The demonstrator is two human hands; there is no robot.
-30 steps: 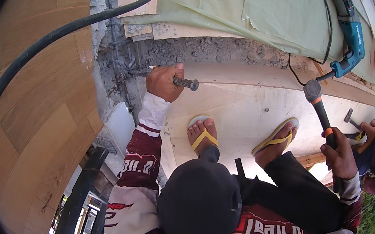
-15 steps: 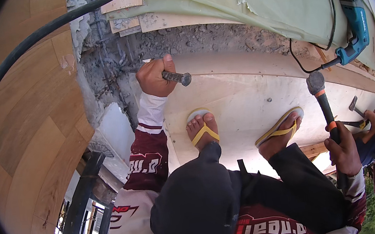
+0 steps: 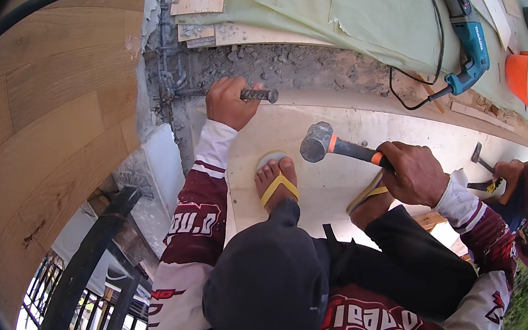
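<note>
My left hand (image 3: 228,105) is wrapped round a dark ribbed steel chisel (image 3: 262,94). Its struck end sticks out to the right, while its other end reaches into the broken concrete (image 3: 175,73) beside bent reinforcing bars; the exact tip is hard to make out. In my right hand (image 3: 413,173) is a club hammer (image 3: 318,142) with a heavy grey head and a black and orange handle. The head hangs in the air, right of the chisel's struck end and below it in the picture, apart from it. Both hands are closed.
My sandalled feet stand on a pale board (image 3: 311,119). Rubble (image 3: 277,58) lines a trench beyond it. A teal power drill (image 3: 469,41) with its cord lies on a green sheet (image 3: 383,5), near an orange bucket (image 3: 527,83). At right, a co-worker's hand (image 3: 509,176) holds another hammer. Black railing stands left.
My right hand has swung the hammer left and inward, from upright at the right to lying across toward the chisel. The left hand keeps its grip; the whole view has shifted slightly.
</note>
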